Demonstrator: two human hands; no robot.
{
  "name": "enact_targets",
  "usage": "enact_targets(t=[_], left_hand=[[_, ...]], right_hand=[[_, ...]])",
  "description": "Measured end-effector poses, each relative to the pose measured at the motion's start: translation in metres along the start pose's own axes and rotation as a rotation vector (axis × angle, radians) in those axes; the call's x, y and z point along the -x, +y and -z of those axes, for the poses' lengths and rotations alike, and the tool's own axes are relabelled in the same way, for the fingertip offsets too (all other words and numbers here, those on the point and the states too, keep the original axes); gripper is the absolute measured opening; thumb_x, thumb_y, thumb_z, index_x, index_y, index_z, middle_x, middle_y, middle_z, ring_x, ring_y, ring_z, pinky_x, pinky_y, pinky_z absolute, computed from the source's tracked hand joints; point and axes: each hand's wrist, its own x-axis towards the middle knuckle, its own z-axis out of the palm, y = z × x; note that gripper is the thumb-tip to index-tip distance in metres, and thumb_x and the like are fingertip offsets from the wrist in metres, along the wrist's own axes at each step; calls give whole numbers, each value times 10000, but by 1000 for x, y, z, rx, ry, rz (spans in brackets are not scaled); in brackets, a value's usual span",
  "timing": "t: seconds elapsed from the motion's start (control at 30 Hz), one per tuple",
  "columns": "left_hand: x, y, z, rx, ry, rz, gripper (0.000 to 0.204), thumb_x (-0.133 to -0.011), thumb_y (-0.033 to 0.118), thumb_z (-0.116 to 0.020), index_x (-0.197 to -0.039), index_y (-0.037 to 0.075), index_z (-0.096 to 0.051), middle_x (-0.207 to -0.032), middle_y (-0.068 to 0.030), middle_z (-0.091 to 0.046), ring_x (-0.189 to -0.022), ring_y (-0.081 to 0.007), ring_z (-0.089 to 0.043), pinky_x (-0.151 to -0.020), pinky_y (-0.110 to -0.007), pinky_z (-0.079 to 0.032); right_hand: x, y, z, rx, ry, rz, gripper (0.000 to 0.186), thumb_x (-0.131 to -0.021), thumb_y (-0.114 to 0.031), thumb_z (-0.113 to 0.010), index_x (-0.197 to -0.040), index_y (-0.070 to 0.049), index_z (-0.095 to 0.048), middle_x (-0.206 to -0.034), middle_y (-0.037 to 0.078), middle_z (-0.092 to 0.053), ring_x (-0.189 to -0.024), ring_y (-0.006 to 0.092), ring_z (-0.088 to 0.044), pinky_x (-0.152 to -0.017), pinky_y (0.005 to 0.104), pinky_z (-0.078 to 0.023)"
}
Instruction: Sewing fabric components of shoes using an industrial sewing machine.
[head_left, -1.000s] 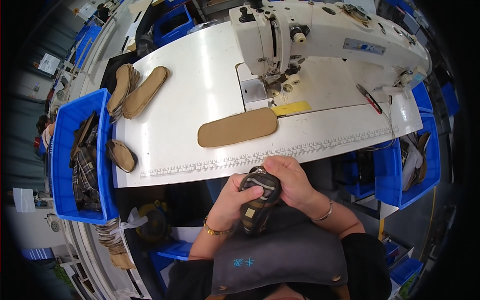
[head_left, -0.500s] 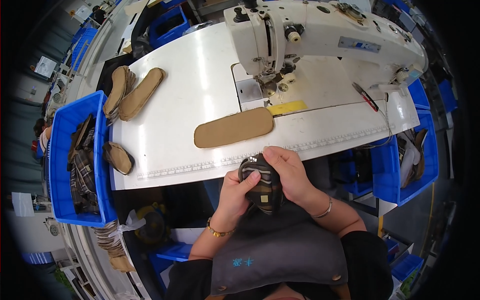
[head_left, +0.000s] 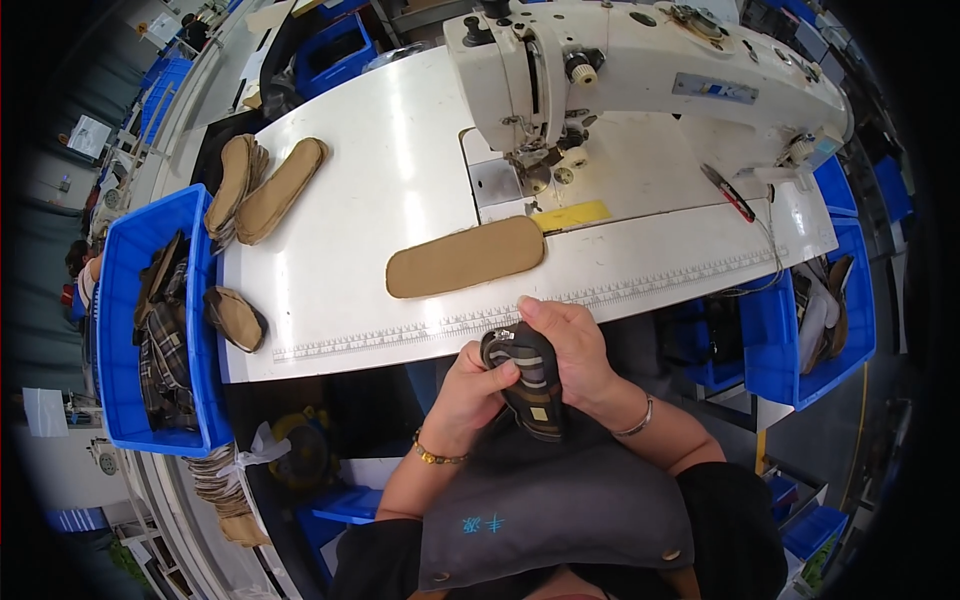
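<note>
Both my hands hold a dark plaid fabric slipper upper [head_left: 533,385] in front of my apron, just off the table's near edge. My left hand [head_left: 475,390] grips its left side, thumb pressed on the striped cloth. Closed around the upper right edge is my right hand [head_left: 570,350], its thumb pointing up. A small pale square shows on the cloth, and a light patch lies near its top rim. Beyond my hands, a tan sole piece [head_left: 465,258] lies flat on the white table, near the sewing machine [head_left: 640,70]. The fingers under the upper are hidden.
Tan soles [head_left: 282,190] lie in a pile at the table's left. A sole-shaped piece [head_left: 235,318] rests by a blue bin [head_left: 215,350] of plaid pieces. Red-handled snips [head_left: 728,192] lie right of the needle. Another blue bin [head_left: 850,340] stands at the right.
The upper has tilted slightly in my hands and sits a little lower, its lower end swung to the right. My grip stays on both sides. The sole piece has not moved.
</note>
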Motion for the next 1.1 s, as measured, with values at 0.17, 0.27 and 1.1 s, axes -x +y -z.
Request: enact_targets(t=[0.17, 0.27, 1.1], left_hand=[[7, 3, -3, -150, 4, -46, 227, -897, 171, -714, -1028, -13, -689, -981, -76, -710, -906, -155, -668, -836, -291, -531], [11, 7, -12, -26, 113, -61, 220, -936, 165, -660, -1054, -20, -644, -976, -71, -692, -898, -134, -648, -826, -276, -513], [-152, 142, -30, -1683, -243, -43, 138, -967, 75, -531, -1011, 20, -649, -826, -56, -641, -735, -152, -580, -717, -293, -480]], right_hand=[[5, -9, 5, 648, -54, 334, 404, -991, -242, -599, -673, 5, -578, -563, 30, -525, -537, 64, -445, -488, 254, -381], [8, -4, 5, 834, -46, 441, 394, -964, -211, -629, -647, 6, -543, -548, 122, -475, -478, 151, -430, -469, 304, -366], [-108, -50, 54, 1920, -738, 701, 662, -852, -485, -644, -1297, -2, -558, -1376, 159, -510, -1343, 306, -399, -1092, 454, -301]])
